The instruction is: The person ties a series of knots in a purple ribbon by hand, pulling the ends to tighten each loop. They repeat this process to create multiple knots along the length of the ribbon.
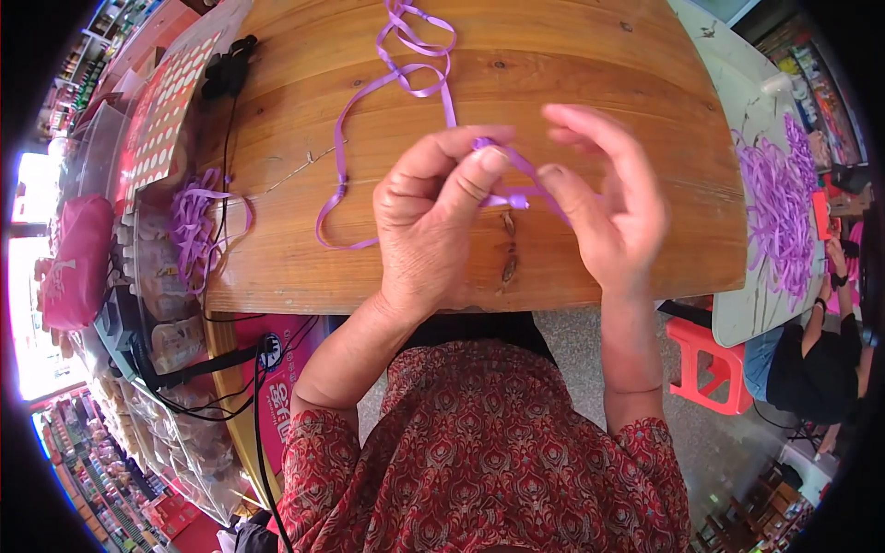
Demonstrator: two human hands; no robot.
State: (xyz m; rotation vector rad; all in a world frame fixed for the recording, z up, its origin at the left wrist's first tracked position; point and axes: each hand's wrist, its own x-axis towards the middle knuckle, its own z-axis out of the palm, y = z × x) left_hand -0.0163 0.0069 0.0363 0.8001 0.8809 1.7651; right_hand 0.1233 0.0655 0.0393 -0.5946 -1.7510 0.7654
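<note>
A narrow purple ribbon (339,152) runs in loops over the wooden table toward its far side and comes up into my hands. My left hand (429,194) is closed, pinching the ribbon between thumb and forefinger, with a small gathered purple knot (483,143) at the fingertips. Another small purple knot (518,201) hangs just below, beside the left thumb. To the right, my right hand (613,198) has its thumb and fingers apart, a little blurred. A strand of ribbon slants from the left fingertips down past the right thumb; whether it touches is unclear.
The wooden table (590,83) spans the front. A purple ribbon pile (195,230) and black cable lie at its left edge. On the right, a pale table (728,313) carries a larger ribbon heap (774,203), with a red stool (708,369) below and a seated person (811,369) beside it.
</note>
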